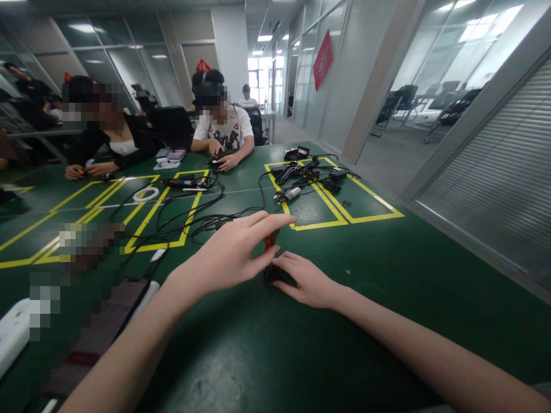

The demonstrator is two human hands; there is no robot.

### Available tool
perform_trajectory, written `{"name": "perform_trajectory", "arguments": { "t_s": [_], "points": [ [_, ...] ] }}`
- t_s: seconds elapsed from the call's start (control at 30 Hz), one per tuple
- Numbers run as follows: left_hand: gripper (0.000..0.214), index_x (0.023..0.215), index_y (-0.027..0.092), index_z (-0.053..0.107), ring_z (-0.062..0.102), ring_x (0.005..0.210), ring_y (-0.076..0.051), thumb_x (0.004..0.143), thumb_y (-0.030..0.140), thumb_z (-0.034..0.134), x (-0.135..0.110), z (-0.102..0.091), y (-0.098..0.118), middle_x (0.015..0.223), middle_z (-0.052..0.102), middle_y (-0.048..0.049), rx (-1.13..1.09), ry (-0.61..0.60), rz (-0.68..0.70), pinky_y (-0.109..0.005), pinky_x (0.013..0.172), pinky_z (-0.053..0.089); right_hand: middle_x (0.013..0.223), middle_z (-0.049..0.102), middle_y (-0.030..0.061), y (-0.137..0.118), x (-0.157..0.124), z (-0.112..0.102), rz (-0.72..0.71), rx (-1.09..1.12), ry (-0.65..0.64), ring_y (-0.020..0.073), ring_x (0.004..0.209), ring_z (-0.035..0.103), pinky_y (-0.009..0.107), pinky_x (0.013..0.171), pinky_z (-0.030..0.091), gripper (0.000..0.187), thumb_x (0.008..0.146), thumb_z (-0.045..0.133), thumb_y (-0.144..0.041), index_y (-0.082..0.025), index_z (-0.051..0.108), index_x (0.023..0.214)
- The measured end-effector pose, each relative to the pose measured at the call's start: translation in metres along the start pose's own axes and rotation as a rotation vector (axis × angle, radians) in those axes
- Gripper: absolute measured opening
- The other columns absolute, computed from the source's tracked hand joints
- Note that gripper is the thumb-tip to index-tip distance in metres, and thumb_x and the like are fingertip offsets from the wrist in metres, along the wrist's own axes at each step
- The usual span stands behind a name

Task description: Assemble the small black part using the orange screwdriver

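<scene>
My left hand (241, 248) is above the green table, its thumb and fingers closed around an upright red-and-black handle (270, 240) that looks like a screwdriver's. Much of that handle is hidden by the fingers. Just below and to the right, my right hand (306, 280) grips a small black part (284, 276) low over the tabletop. The handle's lower end meets or sits just above this black part; I cannot tell which. What kind of part it is stays unclear, as fingers cover most of it.
Beyond my hands, black cables and devices (297, 172) lie inside yellow tape outlines. More cables (210, 201) and a white ring of tape or tubing (145, 195) are to the left. A white power strip (19, 327) is at the near left. Two people sit across the table (387, 275).
</scene>
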State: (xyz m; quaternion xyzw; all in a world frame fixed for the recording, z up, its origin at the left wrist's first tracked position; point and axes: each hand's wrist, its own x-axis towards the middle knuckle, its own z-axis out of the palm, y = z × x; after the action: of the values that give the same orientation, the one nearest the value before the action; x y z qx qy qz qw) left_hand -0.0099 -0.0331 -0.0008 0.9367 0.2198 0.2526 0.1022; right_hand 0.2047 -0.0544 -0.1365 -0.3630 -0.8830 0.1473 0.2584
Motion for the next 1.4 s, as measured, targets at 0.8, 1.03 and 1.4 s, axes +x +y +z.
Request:
{"name": "perform_trajectory", "arguments": {
  "t_s": [0.8,1.03,1.4],
  "points": [
    [0.055,0.147,0.021,0.048,0.068,0.122,-0.023,0.094,0.017,0.060,-0.0008,-0.0020,-0.0001,0.141,0.066,-0.0109,0.027,-0.018,-0.044,-0.035,0.101,0.055,0.109,0.071,0.0146,0.0023,-0.0009,0.0008,-0.004,0.002,0.013,0.0277,0.103,0.066,0.046,0.089,0.058,0.029,0.092,0.065,-0.016,-0.016,0.059,0.120],
    [0.055,0.148,0.023,0.048,0.069,0.119,-0.023,0.095,0.018,0.060,-0.0007,-0.0019,-0.0012,0.139,0.067,-0.0099,0.028,-0.021,-0.051,-0.034,0.099,0.056,0.108,0.071,0.0139,0.0018,-0.0014,-0.0005,0.000,-0.013,0.006,0.0277,0.101,0.065,0.045,0.088,0.058,0.029,0.092,0.064,-0.017,-0.017,0.059,0.120],
    [0.055,0.149,0.022,0.047,0.070,0.113,-0.022,0.096,0.019,0.061,0.0015,-0.0010,-0.0013,0.138,0.067,-0.0100,0.016,-0.036,-0.057,-0.033,0.096,0.055,0.112,0.071,0.0146,0.0023,-0.0045,0.0000,-0.004,-0.007,-0.013,0.0295,0.104,0.065,0.049,0.090,0.058,0.026,0.094,0.062,-0.019,-0.017,0.057,0.120]
  ]
}}
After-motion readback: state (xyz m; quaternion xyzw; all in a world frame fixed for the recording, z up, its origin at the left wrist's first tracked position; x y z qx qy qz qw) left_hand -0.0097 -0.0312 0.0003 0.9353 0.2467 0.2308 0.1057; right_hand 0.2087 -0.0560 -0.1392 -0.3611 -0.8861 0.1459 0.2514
